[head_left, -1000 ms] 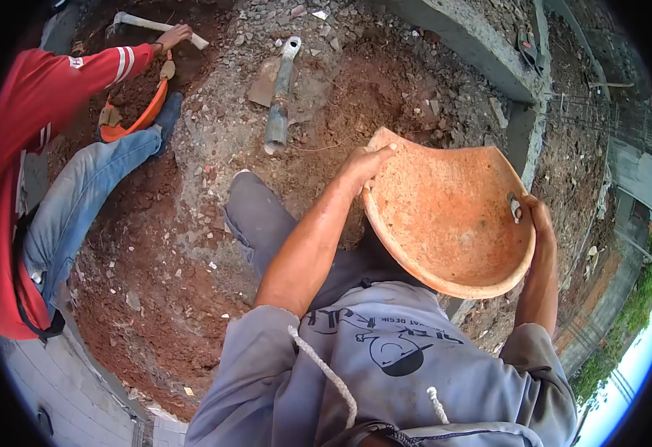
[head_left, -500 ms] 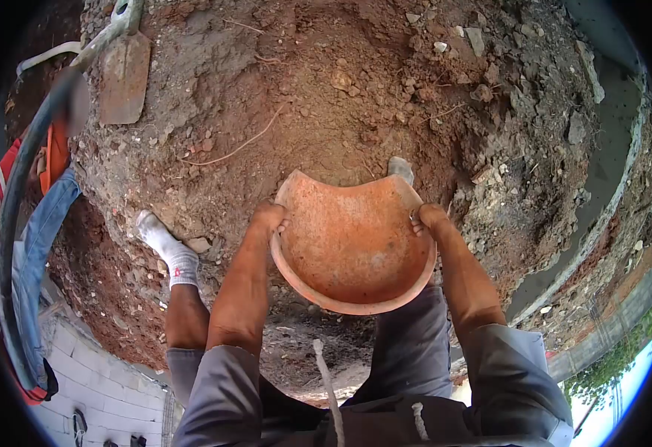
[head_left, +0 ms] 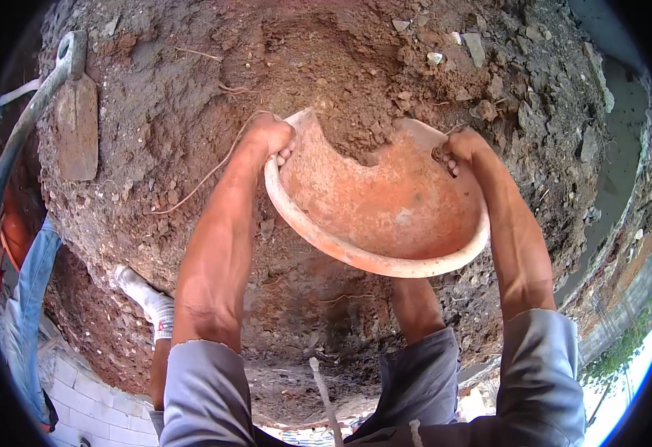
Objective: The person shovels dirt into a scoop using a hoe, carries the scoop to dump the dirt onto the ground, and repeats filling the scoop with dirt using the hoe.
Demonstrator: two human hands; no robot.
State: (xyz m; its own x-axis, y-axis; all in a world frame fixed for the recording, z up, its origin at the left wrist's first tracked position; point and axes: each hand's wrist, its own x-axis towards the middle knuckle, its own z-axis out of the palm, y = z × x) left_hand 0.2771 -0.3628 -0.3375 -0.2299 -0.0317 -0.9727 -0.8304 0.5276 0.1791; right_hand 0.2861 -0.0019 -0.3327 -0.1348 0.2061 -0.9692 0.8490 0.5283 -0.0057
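An orange scoop-shaped basin [head_left: 385,205] is held low over the dug soil, its cut-out front edge tilted down against the dirt. My left hand [head_left: 272,138] is closed round its left side near the front corner. On the opposite side my right hand [head_left: 463,149] grips the handle hole, fingertips showing inside. Loose brown soil [head_left: 355,112] lies right at the front edge, and a little of it reaches over the lip. The rest of the basin's inside holds no visible load.
A hoe [head_left: 78,127] with a long grey handle lies at the left. Beyond it, a co-worker's jeans leg [head_left: 35,276] shows near an orange container [head_left: 14,231]. A grey concrete channel [head_left: 616,164] runs along the right. My socked foot [head_left: 143,294] stands lower left.
Both hands have brought the basin forward and down to the soil, tipping its front edge into it. The view has swung away from the co-worker, and the hoe now appears further left.
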